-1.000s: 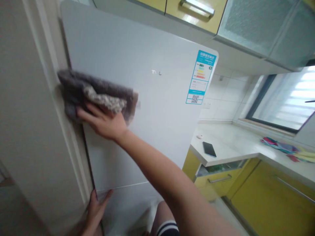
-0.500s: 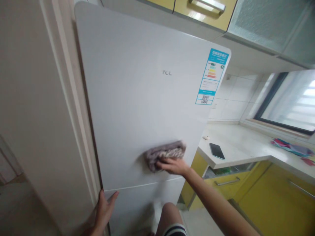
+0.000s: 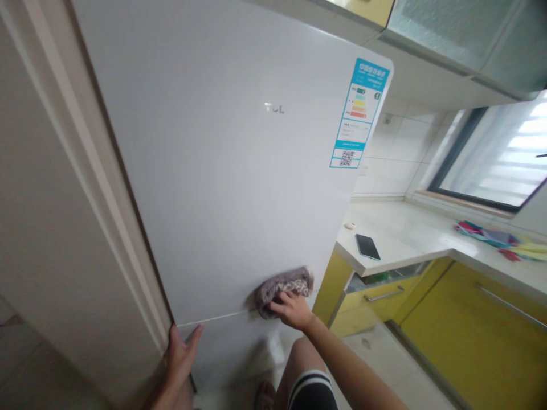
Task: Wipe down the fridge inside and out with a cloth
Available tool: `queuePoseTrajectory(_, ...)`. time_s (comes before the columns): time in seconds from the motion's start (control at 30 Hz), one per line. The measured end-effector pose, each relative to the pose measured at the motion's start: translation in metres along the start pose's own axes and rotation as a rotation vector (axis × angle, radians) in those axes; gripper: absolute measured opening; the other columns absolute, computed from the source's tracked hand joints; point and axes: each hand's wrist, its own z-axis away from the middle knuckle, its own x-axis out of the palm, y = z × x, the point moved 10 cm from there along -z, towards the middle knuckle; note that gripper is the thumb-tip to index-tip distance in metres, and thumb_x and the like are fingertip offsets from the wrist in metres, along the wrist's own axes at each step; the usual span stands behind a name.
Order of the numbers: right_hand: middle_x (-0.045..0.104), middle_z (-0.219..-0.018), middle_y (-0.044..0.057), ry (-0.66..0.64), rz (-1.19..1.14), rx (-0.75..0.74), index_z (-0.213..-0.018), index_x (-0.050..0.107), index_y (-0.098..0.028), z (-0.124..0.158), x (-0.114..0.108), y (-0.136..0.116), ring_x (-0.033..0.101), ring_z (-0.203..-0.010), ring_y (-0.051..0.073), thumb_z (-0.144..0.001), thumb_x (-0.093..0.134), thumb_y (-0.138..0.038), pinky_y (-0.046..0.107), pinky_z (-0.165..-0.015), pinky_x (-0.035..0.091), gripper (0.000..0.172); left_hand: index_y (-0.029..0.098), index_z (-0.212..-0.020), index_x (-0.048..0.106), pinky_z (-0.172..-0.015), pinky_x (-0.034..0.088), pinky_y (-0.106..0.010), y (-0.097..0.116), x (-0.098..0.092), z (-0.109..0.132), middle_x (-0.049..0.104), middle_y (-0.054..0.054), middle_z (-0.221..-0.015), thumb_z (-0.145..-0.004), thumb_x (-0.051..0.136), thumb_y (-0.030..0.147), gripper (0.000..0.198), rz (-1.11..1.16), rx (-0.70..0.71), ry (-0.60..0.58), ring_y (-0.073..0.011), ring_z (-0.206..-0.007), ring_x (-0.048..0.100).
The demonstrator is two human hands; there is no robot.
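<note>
A folded greyish-brown cloth (image 3: 273, 287) lies pressed against the white refrigerator (image 3: 222, 171), just at the seam between its upper and lower doors. My right hand (image 3: 293, 309) grips the cloth from below, fingers curled onto it. At the refrigerator's left edge, by the same seam, my left hand (image 3: 182, 350) rests with thumb and forefinger spread apart; its other fingers are hidden behind the edge. The upper door carries a TCL logo (image 3: 274, 107) and a blue-and-white energy label (image 3: 359, 114).
Right of the refrigerator stands a white countertop (image 3: 397, 228) with a phone (image 3: 367, 246) and several coloured cloths (image 3: 487, 234). Below it are yellow cabinets (image 3: 465, 330). A door frame (image 3: 85, 148) runs close along the left. My knee (image 3: 303, 359) is near the lower door.
My right hand has moved the cloth down the upper door to the seam. The left hand keeps its place at the edge. The view has tilted and shifted slightly.
</note>
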Motion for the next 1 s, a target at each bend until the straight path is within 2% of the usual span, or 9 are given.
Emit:
queuePoseTrajectory(0.07, 0.070, -0.096, 0.005, -0.191, -0.026, -0.010, -0.092, 0.082, -0.043, 0.033, 0.024, 0.015, 0.063, -0.085, 0.027, -0.075, 0.060, -0.019, 0.039, -0.066, 0.047, 0.037, 0.021, -0.135, 0.052, -0.108, 0.056, -0.045, 0.000, -0.001, -0.001, 0.075, -0.016, -0.127, -0.084, 0.064, 0.068, 0.071, -0.004, 0.007, -0.017, -0.0348, -0.123, 0.073)
queuePoseTrajectory(0.2, 0.066, -0.100, 0.009, -0.106, 0.033, 0.106, -0.098, 0.080, -0.038, 0.035, -0.040, 0.076, 0.061, -0.097, 0.032, -0.074, 0.061, -0.022, 0.045, -0.082, 0.050, 0.035, 0.020, -0.132, 0.052, -0.107, 0.057, -0.046, -0.003, -0.001, -0.004, 0.075, -0.017, -0.123, -0.082, 0.063, 0.072, 0.073, -0.011, 0.008, -0.037, -0.0356, -0.118, 0.074)
queuePoseTrajectory(0.3, 0.057, -0.109, 0.013, 0.298, 0.115, 0.347, -0.107, 0.074, -0.024, 0.014, -0.123, 0.122, 0.054, -0.110, 0.038, -0.071, 0.062, -0.030, 0.057, -0.098, 0.048, 0.038, 0.020, -0.132, 0.050, -0.107, 0.057, -0.048, -0.005, 0.001, -0.005, 0.073, -0.019, -0.126, -0.080, 0.061, 0.075, 0.076, -0.018, 0.004, -0.037, -0.0370, -0.119, 0.073)
queuePoseTrajectory(0.37, 0.052, -0.112, 0.013, 0.622, 0.117, 0.494, -0.108, 0.069, -0.021, 0.018, -0.156, 0.132, 0.052, -0.113, 0.038, -0.071, 0.060, -0.034, 0.057, -0.101, 0.048, 0.040, 0.019, -0.132, 0.048, -0.108, 0.056, -0.049, -0.005, 0.002, -0.006, 0.071, -0.021, -0.127, -0.079, 0.059, 0.077, 0.079, -0.021, 0.006, -0.037, -0.0387, -0.120, 0.072)
queuePoseTrajectory(0.43, 0.049, -0.113, 0.013, 0.752, 0.088, 0.568, -0.108, 0.067, -0.021, 0.029, -0.146, 0.126, 0.053, -0.113, 0.038, -0.071, 0.060, -0.033, 0.056, -0.101, 0.048, 0.040, 0.018, -0.131, 0.047, -0.109, 0.055, -0.050, -0.004, 0.003, -0.007, 0.070, -0.022, -0.127, -0.078, 0.058, 0.079, 0.081, -0.023, 0.012, -0.041, -0.0398, -0.120, 0.071)
queuePoseTrajectory(0.6, 0.052, -0.098, 0.009, 0.404, 0.008, 0.590, -0.094, 0.070, -0.028, 0.070, -0.032, 0.083, 0.055, -0.099, 0.038, -0.059, 0.066, -0.023, 0.058, -0.091, 0.051, 0.036, 0.018, -0.130, 0.046, -0.109, 0.055, -0.050, 0.000, 0.002, -0.006, 0.069, -0.022, -0.127, -0.077, 0.056, 0.081, 0.083, -0.031, 0.020, -0.040, -0.0392, -0.118, 0.071)
queuePoseTrajectory(0.7, 0.054, -0.090, 0.007, 0.387, -0.156, 0.593, -0.085, 0.069, -0.027, 0.090, -0.017, 0.074, 0.057, -0.092, 0.034, -0.054, 0.065, -0.021, 0.052, -0.087, 0.052, 0.032, 0.019, -0.131, 0.046, -0.108, 0.056, -0.049, 0.000, 0.000, -0.007, 0.069, -0.021, -0.127, -0.077, 0.058, 0.082, 0.084, -0.034, 0.015, -0.045, -0.0377, -0.117, 0.072)
queuePoseTrajectory(0.83, 0.055, -0.095, 0.007, 0.647, -0.254, 0.668, -0.086, 0.062, -0.023, 0.069, -0.096, 0.111, 0.056, -0.093, 0.031, -0.062, 0.061, -0.033, 0.050, -0.091, 0.051, 0.026, 0.018, -0.126, 0.047, -0.107, 0.057, -0.051, -0.002, 0.001, -0.010, 0.070, -0.021, -0.121, -0.073, 0.059, 0.086, 0.087, -0.031, 0.007, -0.061, -0.0396, -0.113, 0.073)
queuePoseTrajectory(1.0, 0.060, -0.120, 0.011, 0.901, -0.287, 0.659, -0.125, 0.054, -0.022, -0.011, -0.228, 0.182, 0.056, -0.111, 0.029, -0.078, 0.051, -0.039, 0.046, -0.105, 0.048, 0.050, 0.018, -0.127, 0.046, -0.107, 0.057, -0.050, -0.003, 0.003, -0.011, 0.070, -0.022, -0.123, -0.073, 0.059, 0.085, 0.087, -0.019, 0.015, -0.065, -0.0394, -0.114, 0.073)
